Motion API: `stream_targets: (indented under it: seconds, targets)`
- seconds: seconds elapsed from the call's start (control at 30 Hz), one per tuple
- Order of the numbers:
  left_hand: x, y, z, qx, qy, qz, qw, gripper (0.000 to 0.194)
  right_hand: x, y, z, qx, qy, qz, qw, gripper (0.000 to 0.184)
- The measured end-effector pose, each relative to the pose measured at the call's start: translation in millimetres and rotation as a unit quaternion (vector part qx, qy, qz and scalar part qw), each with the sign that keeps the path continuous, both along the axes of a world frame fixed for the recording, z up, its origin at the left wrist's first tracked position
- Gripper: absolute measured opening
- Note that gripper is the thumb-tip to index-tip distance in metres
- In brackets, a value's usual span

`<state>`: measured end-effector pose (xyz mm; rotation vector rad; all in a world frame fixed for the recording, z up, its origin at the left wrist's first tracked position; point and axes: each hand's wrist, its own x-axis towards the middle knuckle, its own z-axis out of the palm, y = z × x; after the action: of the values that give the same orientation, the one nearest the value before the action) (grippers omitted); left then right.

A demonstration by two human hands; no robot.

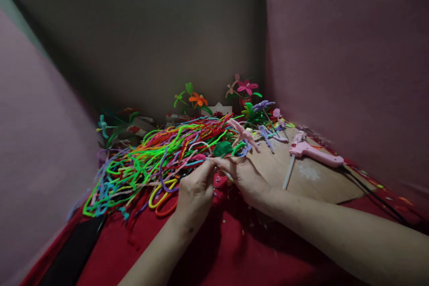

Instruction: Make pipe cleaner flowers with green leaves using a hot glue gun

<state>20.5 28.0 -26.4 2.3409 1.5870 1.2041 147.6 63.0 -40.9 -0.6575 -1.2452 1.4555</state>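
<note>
My left hand (197, 187) and my right hand (247, 179) meet in front of the heap of pipe cleaners (161, 152), fingertips pinched together. Between them is a thin pale pipe cleaner (228, 175), mostly covered by the fingers. Just beyond the fingertips are a dark green leaf shape (222, 149) and a pale pink pipe-cleaner flower (244, 134); whether either is joined to the held piece is unclear. Yellow and red loops (166, 208), perhaps scissor handles, lie left of my left hand.
A pink glue gun (313, 152) with its cord rests on a brown board (321, 183) at right. Finished pipe-cleaner flowers (198, 99) stand behind the heap against the wall. A dark flat object (75, 250) lies on the red cloth (114, 250), front left.
</note>
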Motion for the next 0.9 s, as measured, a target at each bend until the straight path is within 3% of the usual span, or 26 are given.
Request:
stream_targets:
  seconds: [0.07, 0.2, 0.37, 0.5, 0.63, 0.7, 0.73, 0.8, 0.87, 0.9]
  targets:
    - [2, 1, 2.9, -0.107, -0.161, -0.012, 0.981, 0.015, 0, 0, -0.1, -0.004, 0.005, 0.020, 1.000, 0.024]
    - [2, 3, 10.3, -0.263, -0.399, -0.044, 0.877, 0.018, 0, 2, 2.1, 0.049, 0.038, 0.088, 0.994, 0.023]
    - [-1, 3, 17.2, -0.328, -0.480, -0.103, 0.807, 0.020, 4, 3, 10.8, 0.101, -0.006, 0.079, 0.992, 0.026]
    - [-6, 4, 15.9, -0.384, -0.514, -0.168, 0.749, 0.018, 6, 3, 12.1, 0.033, 0.027, 0.096, 0.994, 0.028]
    - [-8, 5, 14.3, -0.414, -0.538, -0.213, 0.702, 0.011, 5, 6, 2.0, -0.026, 0.083, 0.128, 0.988, 0.020]
    - [-7, 4, 15.9, -0.413, -0.525, -0.212, 0.714, 0.014, 4, 8, -2.7, -0.039, 0.104, 0.125, 0.986, 0.014]
    - [-6, 4, 17.0, -0.400, -0.501, -0.199, 0.741, 0.013, 3, 8, -4.1, -0.042, 0.111, 0.122, 0.985, 0.014]
    - [-4, 1, 18.5, -0.337, -0.408, -0.149, 0.836, 0.015, 2, 8, -5.1, -0.047, 0.113, 0.118, 0.985, 0.016]
    - [-1, -2, 17.4, -0.213, -0.267, -0.080, 0.936, 0.017, 1, 6, -3.9, -0.047, 0.108, 0.101, 0.988, 0.018]
    - [-1, -3, 15.5, -0.139, -0.194, -0.051, 0.970, 0.015, 1, 5, -2.8, -0.043, 0.104, 0.090, 0.990, 0.018]
